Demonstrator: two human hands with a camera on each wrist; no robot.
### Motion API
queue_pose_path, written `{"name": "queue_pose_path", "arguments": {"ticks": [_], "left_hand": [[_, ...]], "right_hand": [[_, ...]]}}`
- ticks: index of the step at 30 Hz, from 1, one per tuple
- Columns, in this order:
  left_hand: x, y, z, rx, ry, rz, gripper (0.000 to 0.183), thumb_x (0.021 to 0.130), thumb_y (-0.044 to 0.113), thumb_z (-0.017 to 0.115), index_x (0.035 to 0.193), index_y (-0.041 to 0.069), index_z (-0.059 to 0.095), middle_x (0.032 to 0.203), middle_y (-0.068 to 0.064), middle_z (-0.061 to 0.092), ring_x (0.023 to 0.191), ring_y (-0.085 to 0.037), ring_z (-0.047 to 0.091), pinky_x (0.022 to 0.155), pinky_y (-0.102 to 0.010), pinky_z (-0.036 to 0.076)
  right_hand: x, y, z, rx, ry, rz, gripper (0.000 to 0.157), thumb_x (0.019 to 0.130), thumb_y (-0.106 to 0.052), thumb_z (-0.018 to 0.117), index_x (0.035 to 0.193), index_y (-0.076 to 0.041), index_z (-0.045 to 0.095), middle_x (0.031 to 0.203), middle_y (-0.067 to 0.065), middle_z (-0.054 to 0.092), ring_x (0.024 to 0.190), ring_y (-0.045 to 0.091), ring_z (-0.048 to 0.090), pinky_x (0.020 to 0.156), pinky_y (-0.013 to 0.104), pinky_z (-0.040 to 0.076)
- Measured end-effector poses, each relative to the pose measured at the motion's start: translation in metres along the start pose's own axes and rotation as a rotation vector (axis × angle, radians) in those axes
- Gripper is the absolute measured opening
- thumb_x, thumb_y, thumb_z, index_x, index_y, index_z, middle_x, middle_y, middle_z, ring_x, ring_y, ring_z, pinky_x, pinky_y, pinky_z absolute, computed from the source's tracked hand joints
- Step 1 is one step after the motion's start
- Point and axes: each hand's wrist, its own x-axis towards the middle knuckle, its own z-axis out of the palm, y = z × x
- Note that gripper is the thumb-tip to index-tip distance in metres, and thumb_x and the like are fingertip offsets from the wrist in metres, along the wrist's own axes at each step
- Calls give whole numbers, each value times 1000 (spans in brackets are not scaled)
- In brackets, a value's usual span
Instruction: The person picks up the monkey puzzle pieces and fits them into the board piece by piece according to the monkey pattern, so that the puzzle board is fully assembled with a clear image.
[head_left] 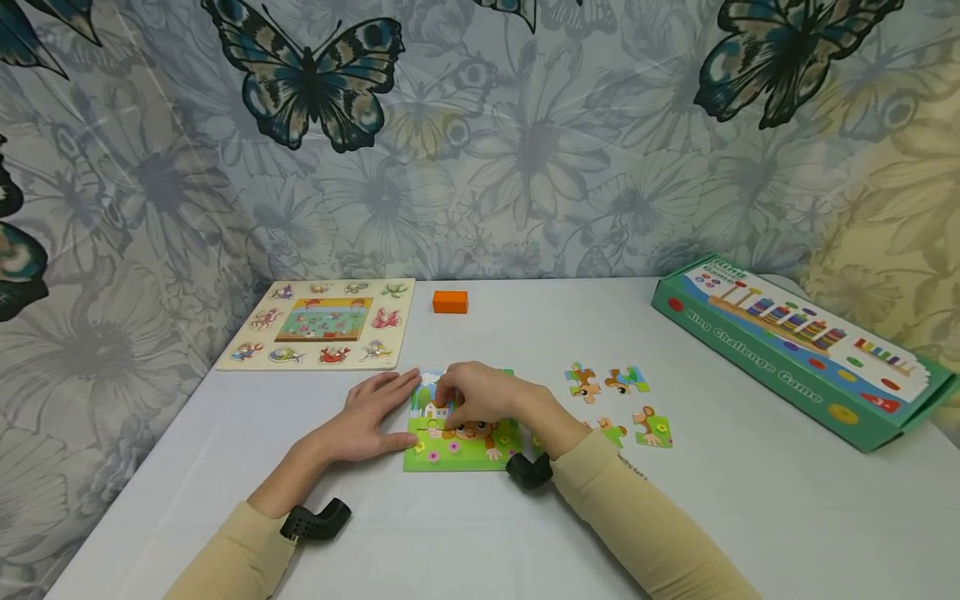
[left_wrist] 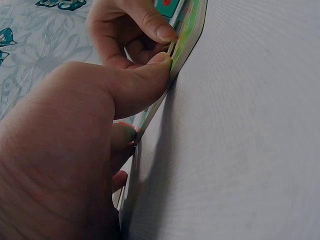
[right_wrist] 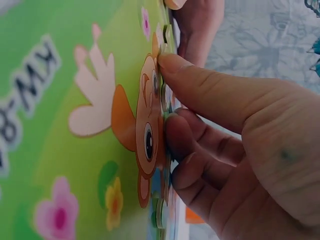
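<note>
A green jigsaw puzzle board (head_left: 457, 463) with a brown cartoon animal and flowers lies flat on the table. Over its middle is my right hand (head_left: 487, 390), thumb and curled fingers pinching a puzzle piece (right_wrist: 166, 95) at the board's surface. That piece is mostly hidden by the fingers. My left hand (head_left: 367, 421) rests at the board's left side with its fingers extended, and the thumb (left_wrist: 150, 75) touches the board's edge. Loose jigsaw pieces, among them a brown-and-blue one (head_left: 628, 381) and a green one (head_left: 655, 428), lie right of the board, partly behind the right forearm.
A wooden picture board (head_left: 251, 333) with sea animals lies at the back left. Beside it stands an orange block (head_left: 450, 302). At the right is a green game box (head_left: 780, 367). A patterned butterfly cloth (head_left: 525, 167) hangs behind the white table (head_left: 450, 542).
</note>
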Motion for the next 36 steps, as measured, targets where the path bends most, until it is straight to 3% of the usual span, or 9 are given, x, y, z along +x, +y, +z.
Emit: {"name": "queue_pose_path", "arguments": {"ticks": [12, 24, 36], "left_hand": [[-3, -1, 0, -7, 7, 10, 85, 91, 40, 72, 159, 7, 32, 166, -5, 24, 149, -37, 16, 112, -62, 8], [-3, -1, -1, -7, 7, 14, 86, 92, 42, 71, 159, 7, 32, 166, -6, 25, 149, -37, 16, 111, -63, 8], [-1, -1, 1, -1, 2, 11, 85, 92, 42, 71, 159, 6, 32, 166, -6, 25, 149, -36, 16, 111, -63, 8]], "right_hand": [[1, -6, 3, -38, -19, -26, 20, 90, -14, 79, 109, -11, 73, 99, -5, 60, 83, 11, 56, 80, 24, 48], [-2, -13, 6, -105, -45, -69, 30, 95, -19, 74, 125, -17, 72, 106, -3, 59, 93, 11, 57, 84, 24, 48], [-6, -5, -7, -9, -30, -76, 30, 95, -16, 73, 125, -13, 70, 104, 0, 62, 85, 13, 58, 77, 27, 50]]}}
